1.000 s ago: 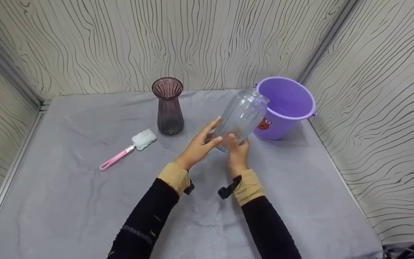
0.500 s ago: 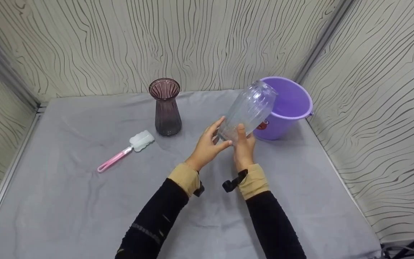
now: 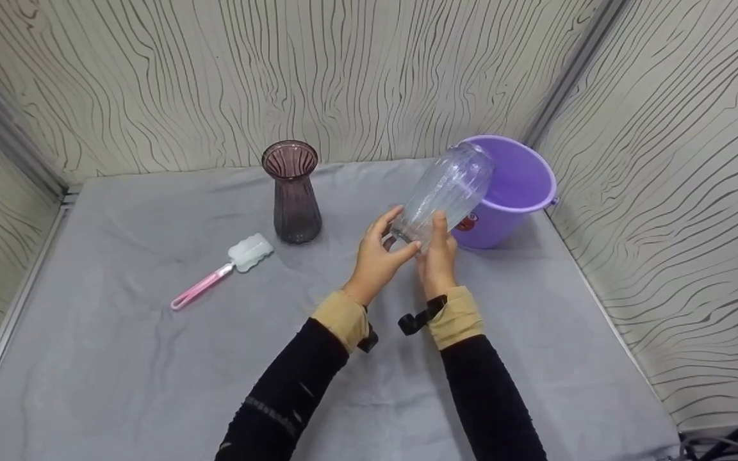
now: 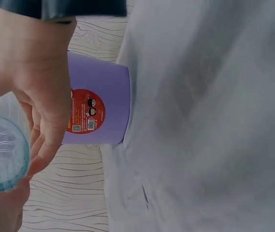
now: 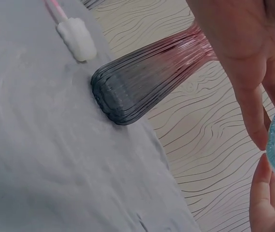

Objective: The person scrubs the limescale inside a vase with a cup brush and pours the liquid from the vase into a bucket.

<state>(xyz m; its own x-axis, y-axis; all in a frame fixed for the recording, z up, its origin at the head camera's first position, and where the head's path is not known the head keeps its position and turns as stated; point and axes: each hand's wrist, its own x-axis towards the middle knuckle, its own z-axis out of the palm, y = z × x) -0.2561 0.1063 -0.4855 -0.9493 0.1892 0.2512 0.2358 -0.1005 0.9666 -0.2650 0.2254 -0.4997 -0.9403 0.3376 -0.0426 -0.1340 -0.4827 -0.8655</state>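
Observation:
A clear ribbed glass vase (image 3: 449,182) is held tilted in the air, its mouth end leaning over the near rim of the purple bucket (image 3: 497,225). My left hand (image 3: 375,259) grips it near the base from the left, thumb and fingers spread around it. My right hand (image 3: 438,259) holds the lower body from the right, thumb lying along the glass. The round vase base (image 4: 4,154) faces the camera in the left wrist view. Fingers behind the glass are partly hidden.
A purple-tinted glass vase (image 3: 296,198) stands upright left of the hands. A pink-handled sponge brush (image 3: 221,272) lies farther left on the grey cloth (image 3: 151,371). Wood-patterned walls (image 3: 215,83) enclose the back and sides.
Both hands have moved the clear vase up and to the right, so its mouth end now overlaps the bucket's opening in the head view. The other things have stayed in place.

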